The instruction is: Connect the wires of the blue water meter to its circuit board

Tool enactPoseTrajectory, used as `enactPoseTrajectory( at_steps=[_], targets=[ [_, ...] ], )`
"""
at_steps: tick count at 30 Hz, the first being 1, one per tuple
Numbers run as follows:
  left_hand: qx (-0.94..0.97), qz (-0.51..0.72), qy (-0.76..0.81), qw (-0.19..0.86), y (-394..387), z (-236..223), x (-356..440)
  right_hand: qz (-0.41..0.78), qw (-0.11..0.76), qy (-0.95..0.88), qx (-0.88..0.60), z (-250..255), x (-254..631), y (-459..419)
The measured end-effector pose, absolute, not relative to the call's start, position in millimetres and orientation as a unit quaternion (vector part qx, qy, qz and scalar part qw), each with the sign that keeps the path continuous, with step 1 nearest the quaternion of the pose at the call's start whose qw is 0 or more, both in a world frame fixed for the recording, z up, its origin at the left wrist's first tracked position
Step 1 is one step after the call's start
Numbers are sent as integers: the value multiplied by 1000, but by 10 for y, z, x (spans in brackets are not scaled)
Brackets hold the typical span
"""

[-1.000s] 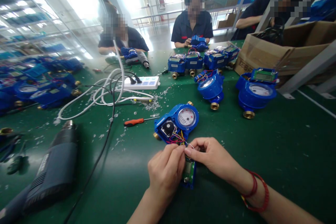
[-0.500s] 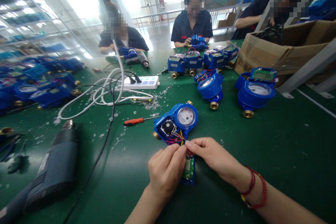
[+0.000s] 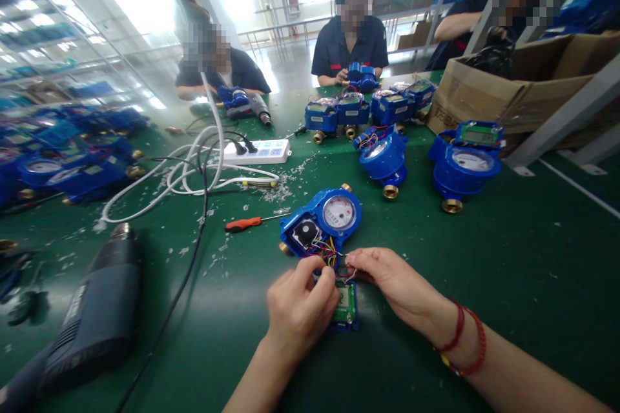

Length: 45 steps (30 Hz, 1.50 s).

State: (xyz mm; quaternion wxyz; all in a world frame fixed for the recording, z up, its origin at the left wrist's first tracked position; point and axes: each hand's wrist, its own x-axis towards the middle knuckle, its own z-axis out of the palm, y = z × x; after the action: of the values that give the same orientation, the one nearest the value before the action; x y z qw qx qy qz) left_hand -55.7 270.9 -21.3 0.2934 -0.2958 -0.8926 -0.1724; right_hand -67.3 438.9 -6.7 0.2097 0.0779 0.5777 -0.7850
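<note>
An opened blue water meter (image 3: 322, 222) with a white dial lies on the green table (image 3: 508, 258) in front of me. Coloured wires (image 3: 327, 250) run from it to a small green circuit board in a blue cover (image 3: 345, 306). My left hand (image 3: 298, 310) is closed, its fingertips pinching the wires at the board's top edge. My right hand (image 3: 397, 284), with red cords at the wrist, pinches the same wires from the right side.
A dark heat gun (image 3: 92, 322) lies at the left with its cable. An orange screwdriver (image 3: 247, 224), a white power strip (image 3: 259, 151), more blue meters (image 3: 385, 158) and a cardboard box (image 3: 508, 93) are about. Three people work across the table.
The two hands have drawn slightly apart and shifted down, uncovering more of the circuit board. The view has tilted a little; the meter has stayed in place.
</note>
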Motion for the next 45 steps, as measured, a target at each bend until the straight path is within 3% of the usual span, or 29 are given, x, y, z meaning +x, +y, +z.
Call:
enactPoseTrajectory(
  at_steps=[5, 13, 32, 35, 39, 45],
  targets=[
    [-263, -167, -902, 299, 2669, -216, -577, -812, 213, 531, 115, -58, -687, 4404],
    [-233, -200, -906, 292, 2688, -201, -596, -834, 310, 413, 194, -97, -722, 4429],
    [-223, -297, -903, 217, 2714, -219, -595, -832, 391, 331, 212, -145, -729, 4454],
    [-220, -319, -899, 204, 2709, -215, -601, -837, 380, 338, 202, -152, -719, 4433],
    [-220, -372, -885, 174, 2696, -160, -591, -842, 300, 420, 157, -171, -689, 4404],
    [-279, -328, -894, 121, 2699, -81, -536, -829, 263, 482, 110, -163, -696, 4411]
  ],
)
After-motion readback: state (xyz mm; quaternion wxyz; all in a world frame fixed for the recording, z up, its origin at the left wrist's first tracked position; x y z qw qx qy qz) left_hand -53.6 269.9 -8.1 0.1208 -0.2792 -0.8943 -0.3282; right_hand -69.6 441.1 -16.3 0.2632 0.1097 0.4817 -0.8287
